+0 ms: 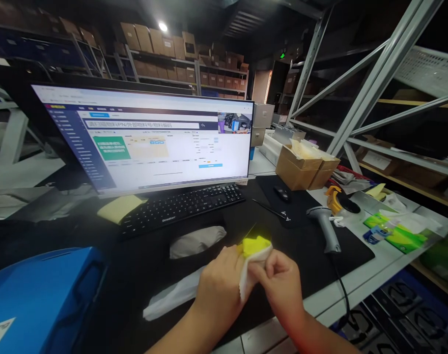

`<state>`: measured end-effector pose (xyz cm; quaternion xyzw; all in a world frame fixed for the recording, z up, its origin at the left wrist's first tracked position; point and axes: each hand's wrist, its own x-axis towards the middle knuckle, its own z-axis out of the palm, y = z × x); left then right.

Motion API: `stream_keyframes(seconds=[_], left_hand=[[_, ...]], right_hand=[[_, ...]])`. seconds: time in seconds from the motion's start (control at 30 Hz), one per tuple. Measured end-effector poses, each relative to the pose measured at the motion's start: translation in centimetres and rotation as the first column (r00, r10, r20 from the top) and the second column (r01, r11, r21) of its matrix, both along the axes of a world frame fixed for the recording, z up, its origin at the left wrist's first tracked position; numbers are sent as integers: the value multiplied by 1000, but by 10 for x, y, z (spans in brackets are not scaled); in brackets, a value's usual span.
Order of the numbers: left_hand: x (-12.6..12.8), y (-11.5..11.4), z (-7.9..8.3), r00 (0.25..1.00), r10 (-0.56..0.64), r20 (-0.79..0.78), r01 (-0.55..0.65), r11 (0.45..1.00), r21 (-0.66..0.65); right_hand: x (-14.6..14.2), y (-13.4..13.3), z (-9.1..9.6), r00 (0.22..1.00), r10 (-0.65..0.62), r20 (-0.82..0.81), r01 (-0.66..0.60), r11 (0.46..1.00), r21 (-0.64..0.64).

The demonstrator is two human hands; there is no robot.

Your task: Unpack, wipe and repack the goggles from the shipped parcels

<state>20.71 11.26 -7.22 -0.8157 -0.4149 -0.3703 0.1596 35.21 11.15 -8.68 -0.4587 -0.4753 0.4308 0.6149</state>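
My left hand is closed around a bright yellow piece, whose exact kind I cannot make out, and a thin white wrapper with a jagged edge. Thumb and fingers of my right hand pinch the wrapper's right side, close beside my left hand. A long white plastic-wrapped bundle lies on the black mat, running partly behind my left hand. Just beyond it rests a shorter grey-white wrapped bundle. What both bundles contain is hidden.
A keyboard and monitor stand ahead, with a yellow paper alongside. A blue box occupies the left. On the right are a barcode scanner, mouse, tape dispenser, spray bottle and cardboard boxes.
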Motion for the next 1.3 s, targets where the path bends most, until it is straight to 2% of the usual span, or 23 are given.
stream_keyframes(seconds=[0.07,0.1,0.2,0.27,0.33,0.37,0.43,0.47,0.5,0.57,0.6,0.67,0.7,0.77,0.83,0.9,0.97,1.07,1.2,1.3], left_hand=[[2,-1,1,999,-19,28,19,1000,-15],[2,-1,2,999,-38,27,39,998,-40],[-2,2,9,992,-126,-33,121,986,-115],[-9,6,17,981,-177,-81,163,975,-153],[-18,9,27,964,-223,-148,188,958,-216],[-23,11,32,951,-246,-187,195,947,-256],[-31,11,41,922,-290,-256,197,922,-334],[-34,11,43,908,-309,-282,195,909,-369],[-35,11,44,894,-328,-305,193,897,-398],[-33,9,39,864,-363,-349,194,880,-435],[-31,9,34,851,-369,-373,192,880,-435],[-26,9,22,833,-355,-425,177,898,-403],[-25,9,17,827,-339,-449,169,911,-377],[-23,11,11,818,-316,-481,162,928,-334],[-25,13,15,809,-346,-475,193,920,-341],[-29,15,26,809,-393,-436,232,897,-377],[-33,15,38,824,-419,-382,251,874,-416],[-39,13,51,847,-444,-293,286,844,-455],[-41,10,57,826,-516,-227,352,787,-507],[-37,8,54,822,-507,-258,313,782,-539]], right_hand=[[-1,4,10,993,-52,-103,48,998,-41],[0,8,15,979,-41,-201,28,997,-67],[11,25,30,876,61,-478,-128,986,-109],[22,36,35,843,120,-524,-200,975,-99],[36,44,36,877,179,-447,-237,968,-78],[43,47,37,906,228,-357,-269,960,-70],[58,50,41,918,392,-62,-397,913,-93],[63,50,44,865,487,123,-474,872,-121],[66,49,48,771,560,302,-540,827,-155],[63,44,57,540,613,576,-620,753,-220],[58,41,60,439,606,664,-639,730,-243],[42,35,64,304,575,760,-651,707,-275],[34,33,65,266,570,778,-654,699,-289],[24,32,65,241,603,761,-677,666,-313],[23,36,67,241,696,676,-725,593,-352],[32,43,69,260,785,563,-774,517,-364],[46,50,72,274,833,481,-804,473,-360],[69,57,72,237,874,425,-831,409,-377],[91,65,64,154,914,375,-853,315,-416],[91,67,64,126,912,389,-856,298,-422]])
